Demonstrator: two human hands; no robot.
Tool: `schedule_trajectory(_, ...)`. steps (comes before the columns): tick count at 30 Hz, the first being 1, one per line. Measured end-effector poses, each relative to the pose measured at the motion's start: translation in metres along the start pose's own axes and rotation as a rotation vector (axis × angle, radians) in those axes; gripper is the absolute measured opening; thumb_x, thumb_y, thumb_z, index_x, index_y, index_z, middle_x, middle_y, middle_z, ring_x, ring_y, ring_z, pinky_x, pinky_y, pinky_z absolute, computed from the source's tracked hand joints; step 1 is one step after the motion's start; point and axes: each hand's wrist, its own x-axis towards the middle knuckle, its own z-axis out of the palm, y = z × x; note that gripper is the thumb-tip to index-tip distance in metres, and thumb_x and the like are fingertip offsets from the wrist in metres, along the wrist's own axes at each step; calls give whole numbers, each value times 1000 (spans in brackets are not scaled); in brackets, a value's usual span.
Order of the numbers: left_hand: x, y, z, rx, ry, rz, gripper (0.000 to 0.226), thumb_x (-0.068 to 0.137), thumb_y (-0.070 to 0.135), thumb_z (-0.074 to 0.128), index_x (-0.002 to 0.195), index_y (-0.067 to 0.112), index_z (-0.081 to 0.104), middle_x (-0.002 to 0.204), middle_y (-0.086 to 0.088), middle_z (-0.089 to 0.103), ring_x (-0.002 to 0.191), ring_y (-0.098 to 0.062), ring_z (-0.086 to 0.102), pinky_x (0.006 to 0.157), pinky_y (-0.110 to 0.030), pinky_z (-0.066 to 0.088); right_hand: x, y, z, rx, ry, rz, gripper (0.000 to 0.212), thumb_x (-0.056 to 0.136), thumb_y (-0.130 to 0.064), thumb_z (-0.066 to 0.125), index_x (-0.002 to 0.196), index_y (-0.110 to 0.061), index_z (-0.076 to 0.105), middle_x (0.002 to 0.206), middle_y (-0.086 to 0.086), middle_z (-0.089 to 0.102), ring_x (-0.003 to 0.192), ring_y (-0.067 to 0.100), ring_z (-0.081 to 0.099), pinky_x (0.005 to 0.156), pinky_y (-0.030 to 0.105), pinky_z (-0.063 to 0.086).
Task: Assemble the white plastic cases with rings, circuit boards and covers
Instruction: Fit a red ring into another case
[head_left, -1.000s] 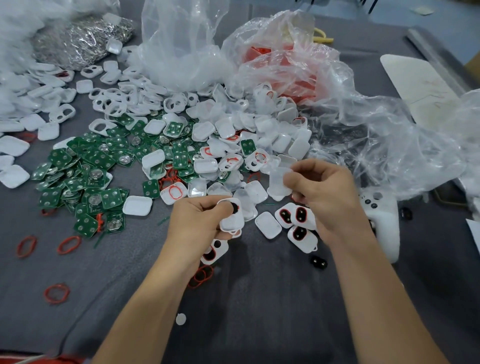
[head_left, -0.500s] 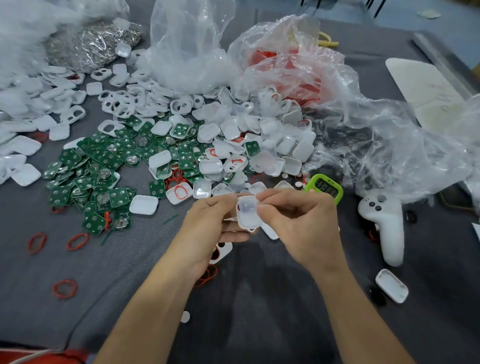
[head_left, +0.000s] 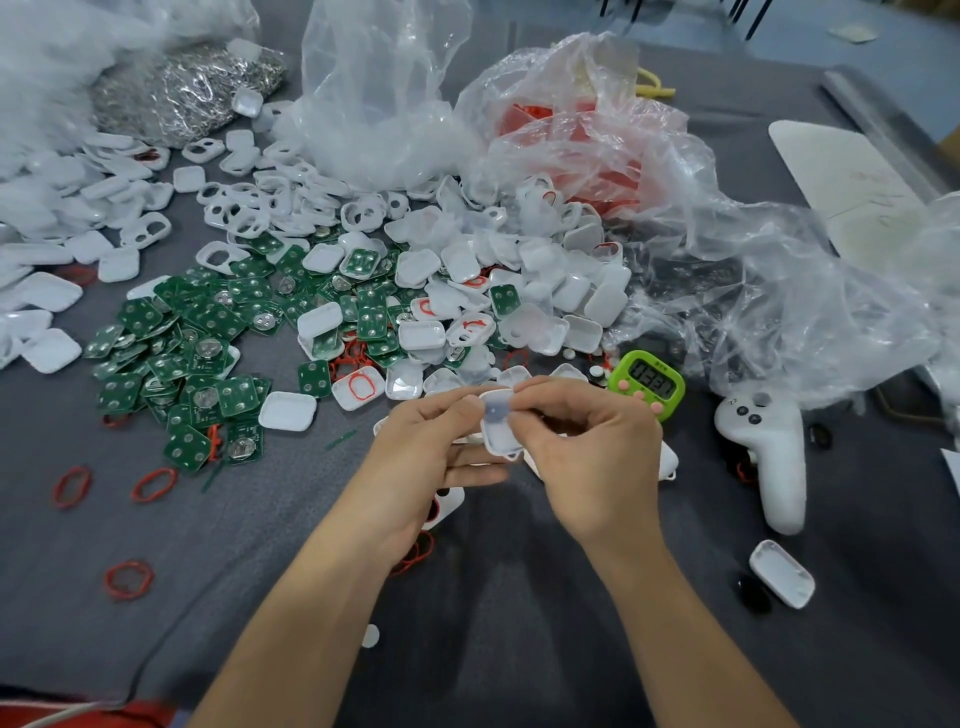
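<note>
Both hands hold one white plastic case (head_left: 497, 426) above the grey cloth at the middle of the table. My left hand (head_left: 423, 457) pinches its left side, and my right hand (head_left: 587, 457) pinches its right side with fingertips over its top. Behind them lie a heap of green circuit boards (head_left: 208, 343) at the left, a pile of white case halves and covers (head_left: 519, 291) in the middle, and loose red rings (head_left: 153, 483) on the cloth. Another white piece (head_left: 447, 506) with a red ring lies under my left hand.
A green timer (head_left: 647, 384) sits just right of my hands, with a white controller (head_left: 769, 457) beyond it. One white cover (head_left: 782, 573) lies alone at the right. Clear plastic bags (head_left: 727, 270) crowd the back and right; a bag of metal parts (head_left: 182, 88) is back left.
My right hand brought a white piece leftward onto the case in my left hand; both hands now pinch it together. The view shifted, showing the timer and controller more.
</note>
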Motion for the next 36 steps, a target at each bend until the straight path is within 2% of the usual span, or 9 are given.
schedule_trajectory(3,-1,-1,1,-2,-30,17,30,107,15,49,119,14,76,108,-15,78,86,-23,77,73,-37,65,-3,1,6,-79,32,-27,31,77,0,83,73,-30,79,84,-20,76,80,4,72,73,15,52)
schedule_trajectory(8,0,-3,5,-65,-21,27,31,107,8,47,121,10,74,108,-17,77,85,-24,76,69,-33,63,-8,0,16,-406,184,-225,13,73,-19,85,74,-30,79,89,-21,76,92,4,59,96,20,32)
schedule_trajectory(12,1,-3,2,-108,-18,14,32,103,2,49,117,11,76,107,-15,77,83,-24,77,69,-35,63,-6,4,13,-290,76,-69,29,72,-12,87,82,-38,79,110,-19,74,110,4,56,92,18,44)
schedule_trajectory(15,1,-5,-1,-88,-2,17,32,100,0,53,109,17,79,107,-16,78,87,-26,78,68,-33,64,2,4,5,175,70,185,26,78,-10,78,86,-34,82,100,-14,78,90,3,70,74,17,53)
schedule_trajectory(17,1,-6,-4,-87,7,25,34,99,-3,55,109,19,79,106,-15,78,89,-27,78,66,-30,62,6,6,-3,272,107,253,28,79,-9,70,87,-33,82,90,-8,79,78,7,70,69,24,57)
schedule_trajectory(22,4,-7,-6,-42,42,69,38,95,-10,57,110,19,77,102,-9,79,83,-25,77,69,-30,64,7,8,-7,94,-5,315,15,80,-20,73,87,-32,80,75,-5,77,62,9,66,63,32,57)
schedule_trajectory(25,4,-6,-4,-15,55,91,39,93,-12,58,110,18,77,97,-7,79,80,-22,76,69,-28,63,8,7,-4,-55,-70,278,4,80,-29,76,80,-31,79,69,-13,74,61,5,68,60,22,51)
schedule_trajectory(32,3,-5,-2,37,1,90,39,97,-10,56,121,15,73,98,-7,78,85,-18,74,71,-27,62,9,6,4,-200,-68,302,15,80,-26,78,66,-27,73,62,-15,70,56,2,62,57,19,45)
schedule_trajectory(36,1,-5,3,25,75,84,34,96,-9,57,116,12,74,93,-11,74,80,-20,69,66,-24,60,9,7,6,-199,-115,355,14,80,-29,76,67,-23,73,58,-12,68,52,3,56,58,23,42)
